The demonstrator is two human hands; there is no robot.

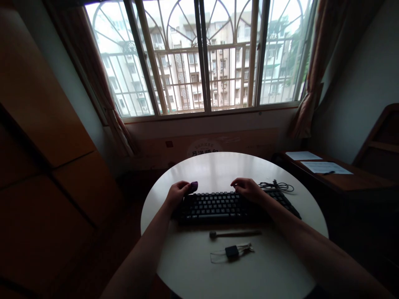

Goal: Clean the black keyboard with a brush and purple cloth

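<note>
A black keyboard [215,207] with grey-lettered keys lies across the round white table. My left hand [178,194] is at its upper left corner, thumb and fingers closed on a small dark purple lump [194,187]; whether it is cloth or something soft I cannot tell. Over the keyboard's upper right part is my right hand [248,190], its fingers curled and their tips close together; anything between them is too small to make out. Below the keyboard lie a small brush [235,234] and a wire keycap puller [231,251] with a black block.
A coiled black cable [278,186] rests behind the keyboard's right end. The round table [190,274] stands before a barred window. To the right, a brown wooden surface [368,181] bears paper sheets [326,167] and a pen [329,172]. Wooden cabinets [40,124] rise at the left.
</note>
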